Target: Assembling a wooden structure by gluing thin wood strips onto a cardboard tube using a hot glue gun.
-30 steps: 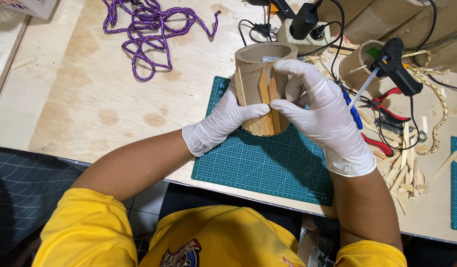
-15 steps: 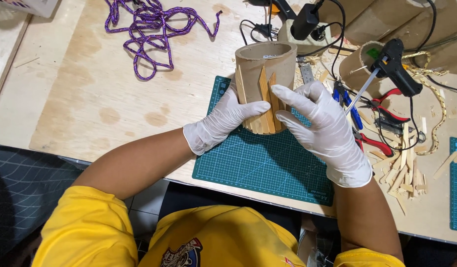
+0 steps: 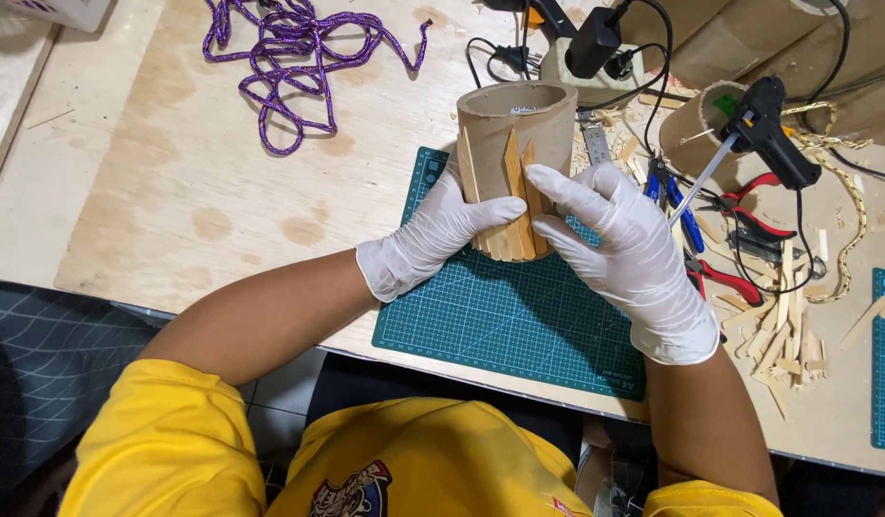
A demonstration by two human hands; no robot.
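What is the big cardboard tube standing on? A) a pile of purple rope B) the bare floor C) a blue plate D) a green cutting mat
D: the cardboard tube, held by the left hand and the right hand, stands on the green cutting mat, while the purple rope lies apart on the wooden table.

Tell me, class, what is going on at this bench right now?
A person in white gloves holds a cardboard tube upright on a green cutting mat. The left hand steadies its side; the right hand presses pointed wooden sticks against it. A glue gun, pliers, loose stick offcuts and purple rope lie around.
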